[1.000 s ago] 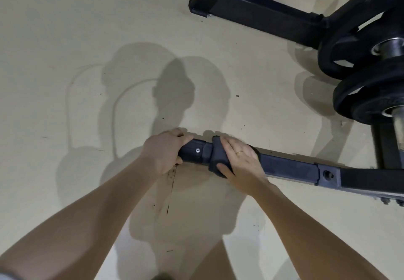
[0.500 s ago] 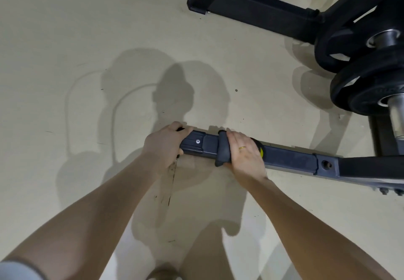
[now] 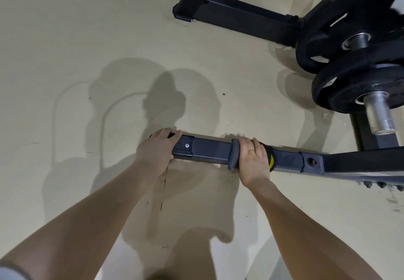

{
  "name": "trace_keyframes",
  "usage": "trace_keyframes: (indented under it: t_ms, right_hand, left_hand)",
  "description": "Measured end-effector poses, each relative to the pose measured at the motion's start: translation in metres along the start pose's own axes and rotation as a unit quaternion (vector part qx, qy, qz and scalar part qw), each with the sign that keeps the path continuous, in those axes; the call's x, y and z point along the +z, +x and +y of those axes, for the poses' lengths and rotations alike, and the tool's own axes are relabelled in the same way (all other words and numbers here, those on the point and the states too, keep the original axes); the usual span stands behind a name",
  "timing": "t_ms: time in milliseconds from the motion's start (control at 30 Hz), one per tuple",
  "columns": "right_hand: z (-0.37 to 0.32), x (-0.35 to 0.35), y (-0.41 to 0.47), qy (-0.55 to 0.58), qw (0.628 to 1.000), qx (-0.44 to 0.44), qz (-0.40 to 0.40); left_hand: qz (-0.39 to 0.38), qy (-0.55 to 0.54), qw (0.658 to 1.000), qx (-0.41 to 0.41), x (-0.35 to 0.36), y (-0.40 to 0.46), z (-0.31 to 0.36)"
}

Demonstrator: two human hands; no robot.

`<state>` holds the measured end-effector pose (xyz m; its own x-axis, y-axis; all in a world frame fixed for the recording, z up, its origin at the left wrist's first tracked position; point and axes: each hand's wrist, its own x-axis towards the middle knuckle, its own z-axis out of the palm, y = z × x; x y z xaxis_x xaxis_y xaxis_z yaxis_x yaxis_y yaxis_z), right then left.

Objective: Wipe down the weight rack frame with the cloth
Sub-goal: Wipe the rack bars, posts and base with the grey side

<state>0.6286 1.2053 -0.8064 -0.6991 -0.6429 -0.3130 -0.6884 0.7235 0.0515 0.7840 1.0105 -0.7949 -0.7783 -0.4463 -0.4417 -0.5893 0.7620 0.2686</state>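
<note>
**Both hands on near frame leg**

Left hand point(image 3: 156, 152) gripping leg point(image 3: 209, 149) end cap, fingers curled over far edge. Right hand point(image 3: 253, 161) pressing dark cloth point(image 3: 233, 158) wrapped round leg mid-span, fingers curled over it. Plates point(image 3: 349, 78) at right.

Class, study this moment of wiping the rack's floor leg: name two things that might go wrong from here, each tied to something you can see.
1. The right hand pressing the dark cloth along the black steel floor leg is nearing the bolt hole and bracket; cloth or fingers might snag there.
2. The silver bar end with black weight plates juts out above the leg; leaning further along might bump it.
</note>
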Motion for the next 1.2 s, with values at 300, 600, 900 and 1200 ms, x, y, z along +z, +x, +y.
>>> trace_keyframes:
  t_ms: [300, 600, 900, 1200]
  right_hand:
    - [-0.061, -0.005, -0.002, 0.090, 0.977, -0.179, -0.067]
    - [-0.022, -0.003, 0.023, 0.090, 0.996, -0.021, -0.020]
    - [-0.034, -0.020, 0.045, 0.017, 0.988, -0.126, -0.083]
    - [-0.009, 0.019, 0.008, 0.001, 0.971, -0.226, 0.075]
  left_hand:
    - [0.028, 0.073, 0.996, 0.050, 0.000, -0.007, 0.025]
    - [0.029, 0.107, 0.994, 0.006, 0.002, 0.010, 0.046]
    - [-0.006, 0.044, 0.999, 0.027, -0.013, 0.009, 0.022]
    - [-0.003, 0.065, 0.996, 0.060, -0.009, 0.008, 0.017]
